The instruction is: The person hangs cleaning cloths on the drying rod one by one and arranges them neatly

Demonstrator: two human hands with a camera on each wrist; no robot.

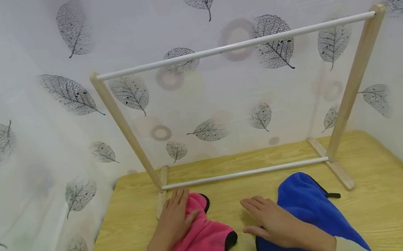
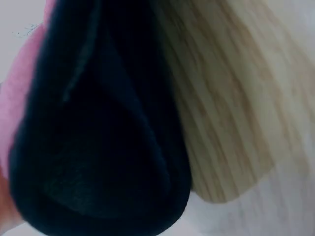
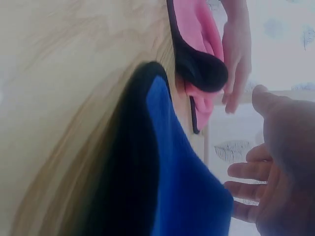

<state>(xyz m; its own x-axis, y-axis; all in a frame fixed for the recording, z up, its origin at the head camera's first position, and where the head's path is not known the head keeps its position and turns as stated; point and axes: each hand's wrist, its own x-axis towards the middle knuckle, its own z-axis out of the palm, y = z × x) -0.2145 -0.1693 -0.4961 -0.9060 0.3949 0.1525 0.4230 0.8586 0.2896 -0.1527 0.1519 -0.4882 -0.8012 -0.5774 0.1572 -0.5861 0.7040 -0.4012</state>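
Note:
A pink towel (image 1: 202, 249) with black edging lies rumpled on the left of the wooden table. My left hand (image 1: 175, 218) rests on its upper left part, fingers stretched toward the rack. On the right a blue towel (image 1: 307, 210), also black-edged and with a small black loop, lies loosely bunched. Over its left part is my right hand (image 1: 275, 222), fingers straight, thumb apart, nothing gripped. In the right wrist view the fingers of that hand (image 3: 285, 167) are extended beside the blue towel (image 3: 184, 172). Black edging (image 2: 103, 147) fills much of the left wrist view.
Behind the towels stands a rack with wooden side posts (image 1: 355, 77), a white top bar (image 1: 236, 46) and a white lower bar (image 1: 245, 173). Its feet (image 1: 339, 173) rest on the table (image 1: 402, 203). A leaf-patterned curtain (image 1: 182, 9) surrounds the table's back and sides.

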